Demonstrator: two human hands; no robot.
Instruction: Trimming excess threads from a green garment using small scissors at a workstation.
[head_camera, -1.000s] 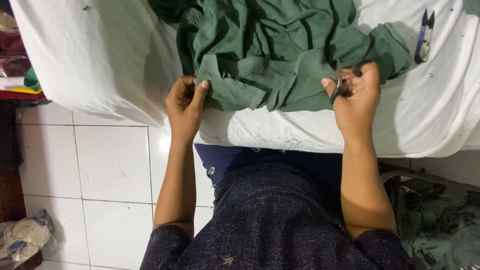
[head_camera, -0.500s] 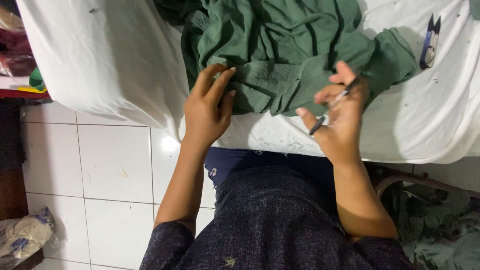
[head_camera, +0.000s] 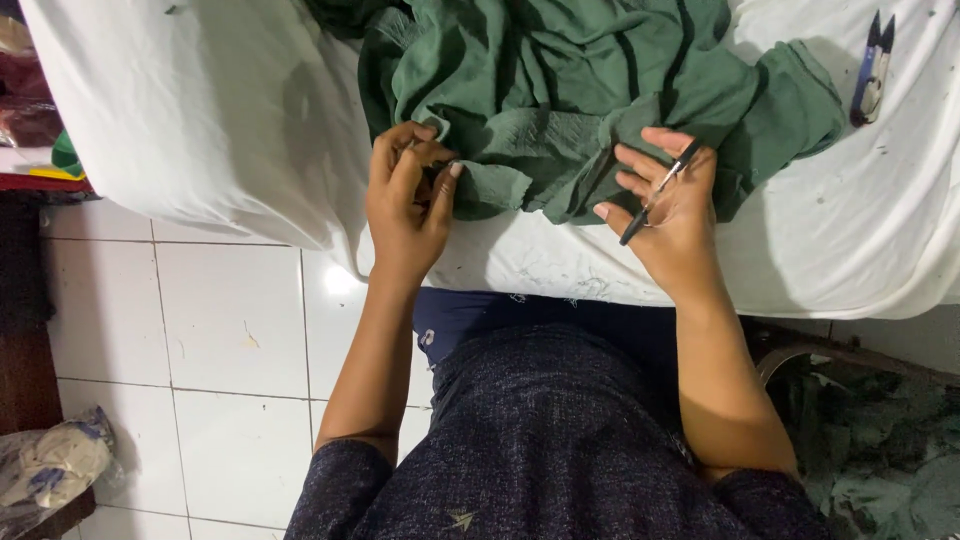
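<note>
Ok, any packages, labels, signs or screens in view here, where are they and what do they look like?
Clear plastic bag: on the floor at lower left, crumpled, holding pale bundled stuff with blue marks.
No labels, signs or screens show.

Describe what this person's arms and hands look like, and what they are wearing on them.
Both forearms are bare. The left hand and right hand wear no gloves, and no rings or watch can be seen. Dark blue speckled sleeves are pushed up to about the elbows, part of a matching knit-looking top.
</note>
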